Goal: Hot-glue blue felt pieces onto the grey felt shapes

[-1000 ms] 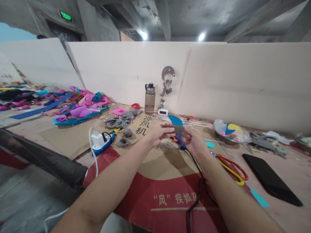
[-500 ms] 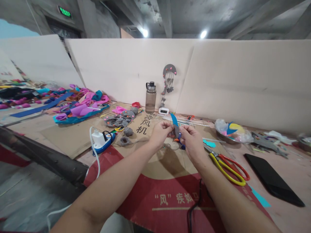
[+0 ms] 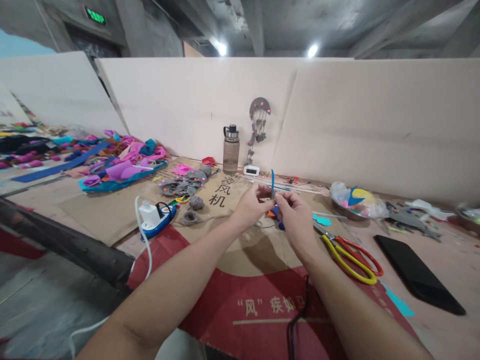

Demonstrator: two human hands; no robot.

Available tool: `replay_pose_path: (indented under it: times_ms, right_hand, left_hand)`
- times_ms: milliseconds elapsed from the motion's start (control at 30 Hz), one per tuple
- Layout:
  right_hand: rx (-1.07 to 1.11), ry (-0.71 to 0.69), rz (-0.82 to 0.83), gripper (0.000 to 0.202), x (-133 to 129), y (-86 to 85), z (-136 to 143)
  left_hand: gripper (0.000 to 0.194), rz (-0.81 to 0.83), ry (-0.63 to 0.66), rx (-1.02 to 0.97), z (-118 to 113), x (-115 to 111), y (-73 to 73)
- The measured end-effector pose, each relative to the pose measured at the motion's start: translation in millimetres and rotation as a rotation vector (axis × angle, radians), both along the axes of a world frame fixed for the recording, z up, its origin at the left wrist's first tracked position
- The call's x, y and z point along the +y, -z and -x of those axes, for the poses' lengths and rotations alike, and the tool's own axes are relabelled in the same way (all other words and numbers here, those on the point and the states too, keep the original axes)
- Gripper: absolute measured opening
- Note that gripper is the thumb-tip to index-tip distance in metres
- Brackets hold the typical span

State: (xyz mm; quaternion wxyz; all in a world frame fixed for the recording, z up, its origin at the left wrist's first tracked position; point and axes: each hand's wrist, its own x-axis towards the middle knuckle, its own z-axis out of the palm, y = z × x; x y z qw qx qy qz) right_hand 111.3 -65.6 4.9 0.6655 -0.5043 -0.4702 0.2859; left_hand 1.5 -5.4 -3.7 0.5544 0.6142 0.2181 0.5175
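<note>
From my head camera, I am working over a cardboard sheet (image 3: 243,255) on the bench, with bare room just before my hands, scissors (image 3: 350,252) near on the right and a power strip (image 3: 155,218) on the left. My left hand (image 3: 252,205) and right hand (image 3: 296,216) are pinching a thin blue foam piece (image 3: 272,183), standing edge-on, between closed fingers. A blue tool beneath my right hand is mostly hidden, hard to make out.

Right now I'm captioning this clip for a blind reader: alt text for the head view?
Left hand and right hand together pinch a thin blue felt piece, seen edge-on, above a cardboard-covered table. Yellow and red scissors lie to the right; a water bottle stands behind.
</note>
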Motion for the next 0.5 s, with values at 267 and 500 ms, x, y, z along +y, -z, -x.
replay_pose_path:
  times_ms: [267,500]
  right_hand:
    - [-0.103,0.051,-0.028,0.014,-8.2,-6.3,8.0]
    - [-0.179,0.102,-0.148,0.019,-8.8,-1.7,7.4]
  left_hand:
    - [0.031,0.064,0.039,-0.066,1.0,-0.4,-1.7]
    - [0.03,0.081,0.094,-0.123,0.8,-2.2,-3.7]
